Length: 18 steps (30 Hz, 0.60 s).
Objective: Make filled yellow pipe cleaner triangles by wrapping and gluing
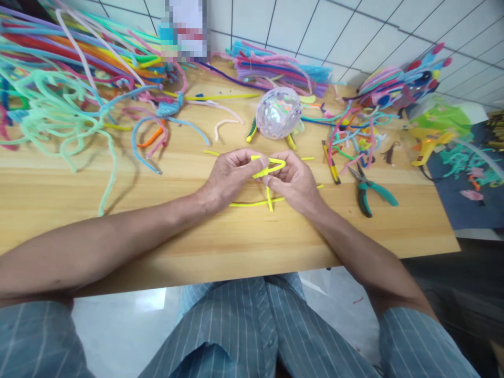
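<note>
Between both hands is a yellow pipe cleaner (277, 167) bent into a narrow loop, with one end hanging down below. My left hand (235, 170) pinches its left side between thumb and fingers. On the loop's right side, my right hand (294, 177) has closed its thumb and fingertips on the same pipe cleaner. Under the hands, another yellow pipe cleaner (252, 203) lies along the table, and short yellow ends show at either side of the hands. Just beyond stands a clear ball with colourful flecks (279, 113).
Pliers (368, 191) and a yellow-black cutter (331, 163) lie to the right on the wooden table (189, 247). A yellow glue gun (431, 147) is farther right. Mint pipe cleaners (66, 113) spread at left; bundles (275, 71) line the tiled wall.
</note>
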Each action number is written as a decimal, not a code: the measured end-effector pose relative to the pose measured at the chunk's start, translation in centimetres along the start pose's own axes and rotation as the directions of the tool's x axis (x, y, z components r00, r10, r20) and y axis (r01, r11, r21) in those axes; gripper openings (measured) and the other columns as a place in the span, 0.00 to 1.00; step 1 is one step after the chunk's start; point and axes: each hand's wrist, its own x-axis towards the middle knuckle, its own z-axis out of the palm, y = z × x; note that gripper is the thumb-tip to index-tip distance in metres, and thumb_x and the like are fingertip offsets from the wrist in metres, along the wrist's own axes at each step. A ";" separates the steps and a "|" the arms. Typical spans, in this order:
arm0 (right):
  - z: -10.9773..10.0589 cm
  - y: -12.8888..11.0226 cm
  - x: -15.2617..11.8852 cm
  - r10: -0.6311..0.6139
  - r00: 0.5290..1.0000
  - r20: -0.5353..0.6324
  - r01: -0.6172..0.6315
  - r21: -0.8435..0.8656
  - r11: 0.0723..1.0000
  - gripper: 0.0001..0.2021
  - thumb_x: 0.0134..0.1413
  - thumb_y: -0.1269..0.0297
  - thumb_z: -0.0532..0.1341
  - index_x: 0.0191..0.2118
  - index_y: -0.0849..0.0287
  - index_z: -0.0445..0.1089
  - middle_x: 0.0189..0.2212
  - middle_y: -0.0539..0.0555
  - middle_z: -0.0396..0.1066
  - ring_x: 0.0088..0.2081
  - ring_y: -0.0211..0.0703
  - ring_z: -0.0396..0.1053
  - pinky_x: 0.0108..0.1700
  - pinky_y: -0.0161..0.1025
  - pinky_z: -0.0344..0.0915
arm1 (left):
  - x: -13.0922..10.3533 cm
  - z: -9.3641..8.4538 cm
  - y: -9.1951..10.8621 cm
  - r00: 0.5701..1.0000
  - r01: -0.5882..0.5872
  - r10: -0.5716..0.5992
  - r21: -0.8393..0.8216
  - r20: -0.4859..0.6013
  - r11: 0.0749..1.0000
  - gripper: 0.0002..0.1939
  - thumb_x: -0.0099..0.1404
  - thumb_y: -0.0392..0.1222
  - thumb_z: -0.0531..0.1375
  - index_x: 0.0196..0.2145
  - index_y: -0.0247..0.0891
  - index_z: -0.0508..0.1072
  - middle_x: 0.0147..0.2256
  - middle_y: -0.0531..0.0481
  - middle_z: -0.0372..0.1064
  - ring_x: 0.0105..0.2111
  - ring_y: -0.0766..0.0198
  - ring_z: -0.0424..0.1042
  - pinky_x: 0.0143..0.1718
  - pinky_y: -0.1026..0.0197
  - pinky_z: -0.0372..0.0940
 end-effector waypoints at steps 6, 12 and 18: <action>-0.1 -0.8 -0.2 -0.007 1.000 -0.028 0.007 -0.024 1.000 0.21 0.49 0.52 0.76 0.42 0.53 0.69 0.31 0.45 0.74 0.33 0.38 0.72 0.38 0.37 0.70 | 0.2 0.0 0.2 0.999 0.040 -0.040 -0.049 0.002 0.998 0.17 0.53 0.55 0.77 0.30 0.40 0.84 0.32 0.50 0.79 0.31 0.65 0.70 0.34 0.63 0.66; -0.2 -0.6 -0.3 -0.001 0.998 -0.065 -0.005 -0.093 0.996 0.16 0.51 0.52 0.73 0.33 0.55 0.71 0.28 0.46 0.71 0.32 0.38 0.67 0.38 0.39 0.67 | 0.3 0.1 0.0 0.999 0.049 -0.048 -0.083 0.013 0.995 0.18 0.52 0.55 0.78 0.30 0.39 0.84 0.31 0.50 0.78 0.31 0.66 0.70 0.34 0.63 0.66; -0.1 -0.3 -0.2 0.015 0.997 -0.078 -0.021 -0.073 0.997 0.16 0.47 0.53 0.75 0.32 0.56 0.71 0.28 0.47 0.73 0.32 0.38 0.69 0.37 0.39 0.67 | 0.2 0.1 -0.3 0.997 0.075 -0.070 -0.144 0.043 0.987 0.21 0.49 0.56 0.80 0.31 0.38 0.83 0.29 0.51 0.77 0.30 0.67 0.71 0.33 0.64 0.66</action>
